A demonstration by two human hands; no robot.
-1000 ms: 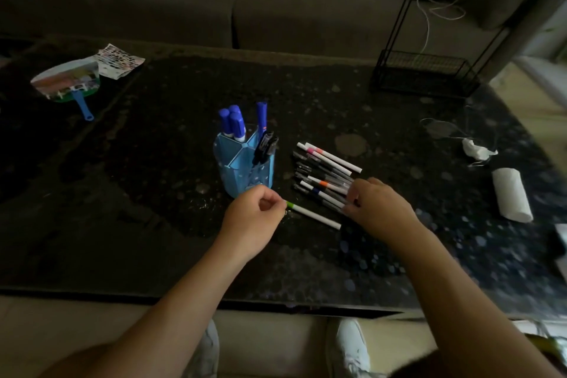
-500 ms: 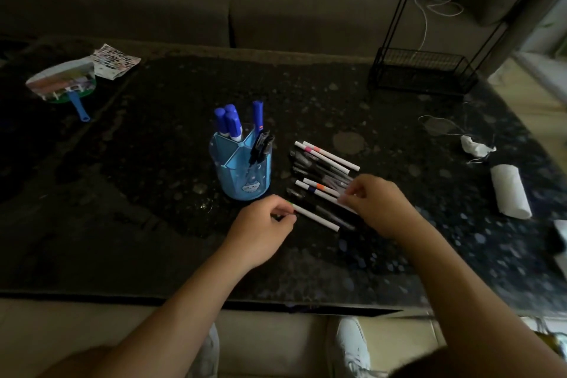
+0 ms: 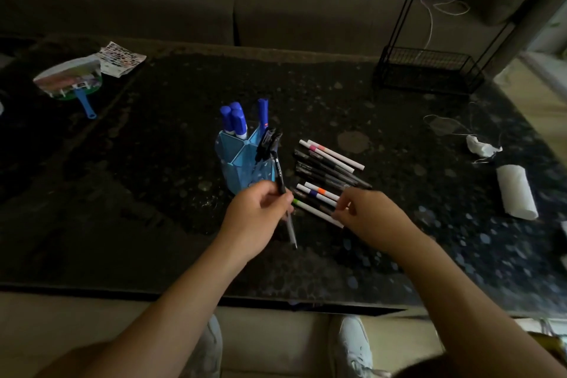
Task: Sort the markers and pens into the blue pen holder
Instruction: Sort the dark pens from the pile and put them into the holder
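The blue pen holder (image 3: 242, 164) stands mid-table with several blue-capped markers (image 3: 234, 120) and black pens (image 3: 268, 141) upright in its compartments. To its right lies a row of several white markers and dark pens (image 3: 329, 170). My left hand (image 3: 256, 218) is shut on a black pen (image 3: 280, 176), held nearly upright just in front of the holder, its clear end pointing down toward me. My right hand (image 3: 371, 218) rests at the near end of the row, fingertips pinched on a white marker (image 3: 317, 211) with a green cap.
A dark speckled table (image 3: 153, 193) carries a hand fan (image 3: 69, 81) and a printed packet (image 3: 121, 60) at the far left. A black wire rack (image 3: 426, 74) stands far right. A crumpled tissue (image 3: 481, 147) and a paper roll (image 3: 517, 192) lie right. A sofa is behind.
My left hand let go of the green-capped marker's end and now holds a black pen raised upright by the holder. My right hand stayed at the near end of the row.
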